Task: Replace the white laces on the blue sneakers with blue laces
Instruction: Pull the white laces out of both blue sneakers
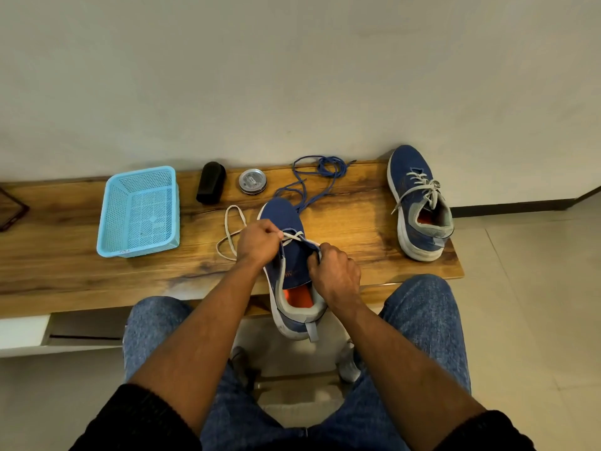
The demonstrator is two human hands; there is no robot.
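Unlacing the near sneaker (286, 255) with both hands

Our left hand (258, 244) pinches the white lace (231, 234); our right hand (335, 271) grips the sneaker's collar; blue laces (317, 177) lie beyond them on the tabletop (65, 271)

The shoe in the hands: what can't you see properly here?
- Head view: the near sneaker has its eyelets covered by the left hand and right hand.
- The round tin has lid writing too small to read.
- A dark object is cut off by the left edge.
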